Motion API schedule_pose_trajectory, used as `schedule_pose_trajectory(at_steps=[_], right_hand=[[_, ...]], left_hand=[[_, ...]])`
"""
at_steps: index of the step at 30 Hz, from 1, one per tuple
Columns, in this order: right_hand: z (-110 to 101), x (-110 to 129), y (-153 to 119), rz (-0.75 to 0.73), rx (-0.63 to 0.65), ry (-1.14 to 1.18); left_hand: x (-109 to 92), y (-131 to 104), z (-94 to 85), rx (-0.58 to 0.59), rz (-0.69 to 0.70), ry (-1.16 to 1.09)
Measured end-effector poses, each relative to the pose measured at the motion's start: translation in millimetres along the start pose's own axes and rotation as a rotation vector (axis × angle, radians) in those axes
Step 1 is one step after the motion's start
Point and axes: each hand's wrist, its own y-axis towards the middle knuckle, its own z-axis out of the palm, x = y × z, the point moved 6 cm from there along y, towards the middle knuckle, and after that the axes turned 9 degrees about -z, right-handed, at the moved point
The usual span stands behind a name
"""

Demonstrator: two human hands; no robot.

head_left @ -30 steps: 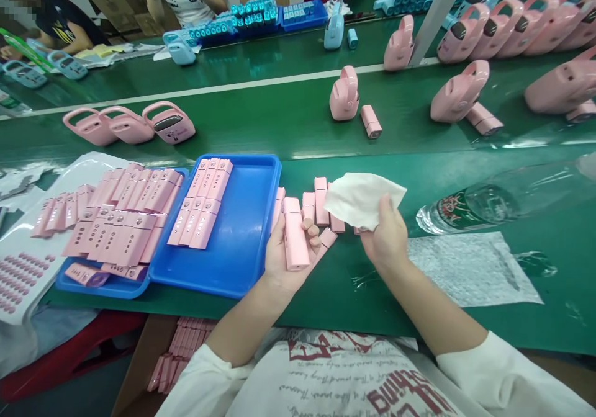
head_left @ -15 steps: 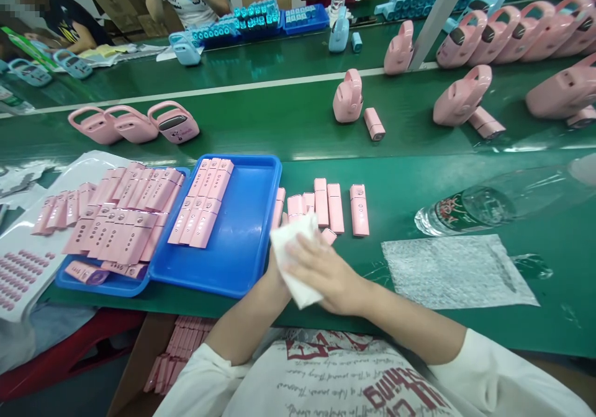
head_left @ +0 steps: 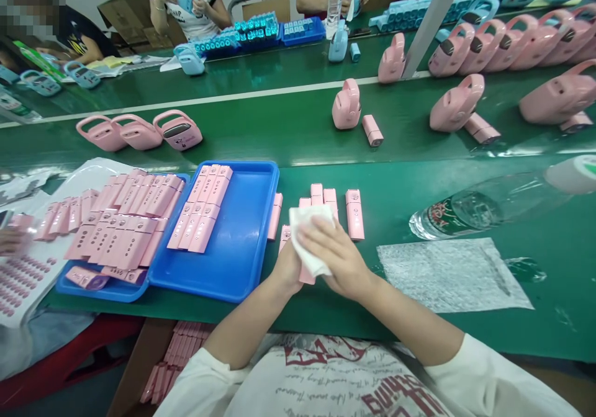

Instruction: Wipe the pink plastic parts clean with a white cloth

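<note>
My right hand [head_left: 333, 249] presses a folded white cloth [head_left: 310, 234] with its fingers lying flat over it. Beneath the cloth, the lower end of a pink rectangular stick [head_left: 306, 275] shows. My left hand [head_left: 289, 267] is closed around that stick from the other side; the cloth hides most of its fingers. Just beyond both hands, several more pink sticks [head_left: 355, 213] lie on the green table. To the left, a blue tray [head_left: 246, 218] carries several pink sticks in neat rows.
A second blue tray [head_left: 112, 290] is heaped with pink sticks. On the right lie a plastic bottle [head_left: 460, 215] and a white wrapping sheet [head_left: 454, 274]. Pink handled speaker-like cases [head_left: 347, 105] stand along the back. Another person's hand [head_left: 8, 241] is at the far left.
The cloth and my hands have shifted slightly up and right, and the stick's end now shows below the cloth. A blurred hand has come in at the left edge.
</note>
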Motion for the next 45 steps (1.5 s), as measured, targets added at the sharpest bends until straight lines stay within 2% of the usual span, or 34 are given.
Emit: schedule_pose_trajectory(at_steps=[3,4,5,6,8,9,10,13,16,20,22,24,25,27,29,31,34,37,39,42,44,45], right_hand=[[-9,-26,-9,0.461,-0.146,0.234],[-7,-31,-14,0.615,-0.164,0.346],[-4,-34,-18,0.728,-0.164,0.451],[-2,-33,-20,0.792,-0.152,0.540],[3,-27,-20,0.818,-0.093,0.667],[6,-23,-19,0.814,-0.040,0.727],[10,-20,-18,0.811,0.022,0.792],[15,-17,-19,0.840,0.125,0.924],[12,-28,-26,0.945,0.044,0.894],[10,-44,-41,1.076,-0.072,0.889],[10,-49,-48,1.133,-0.113,0.903],[12,-52,-52,1.180,-0.123,0.922],[13,-53,-53,1.200,-0.119,0.932],[16,-52,-55,1.233,-0.107,0.952],[19,-52,-56,1.250,-0.101,0.968],[21,-51,-56,1.257,-0.101,0.984],[23,-52,-54,1.259,-0.107,1.000],[21,-52,-49,1.259,-0.165,1.019],[15,-55,-47,1.258,-0.298,1.002],[2,-60,-48,1.196,-0.523,0.893],[-7,-64,-50,1.108,-0.565,0.747],[-11,-65,-50,1.043,-0.546,0.652]], left_hand=[[6,-1,18.3,0.247,-0.142,-0.022],[4,-2,21.1,0.287,-0.136,-0.032],[0,-1,19.9,0.272,-0.072,-0.032],[-9,0,13.8,0.196,0.056,-0.014],[-29,0,-5.9,-0.063,0.393,0.092],[-37,-1,-14.9,-0.189,0.526,0.173],[-42,1,-21.7,-0.286,0.603,0.269],[-43,18,-31.7,-0.429,0.607,0.574],[-41,28,-29.7,-0.490,0.641,0.767],[-51,5,-23.7,-0.569,0.773,0.900],[-62,-13,-28.7,-0.594,0.809,0.983],[-76,-25,-47.8,-0.661,0.733,1.080],[-82,-26,-63.6,-0.719,0.637,1.130],[-90,-24,-103.8,-0.853,0.351,1.204],[-96,-19,-137.9,-0.916,0.220,1.196],[-98,-12,-161.8,-0.924,0.172,1.166],[-93,-2,-178.5,-0.848,0.127,1.088],[-84,-2,-171.1,-0.696,0.141,0.958],[-77,-8,-152.1,-0.586,0.179,0.870],[-62,-17,-101.2,-0.334,0.236,0.649],[-47,-19,-57.7,-0.061,0.230,0.277],[-38,-18,-37.5,0.030,0.201,0.163]])
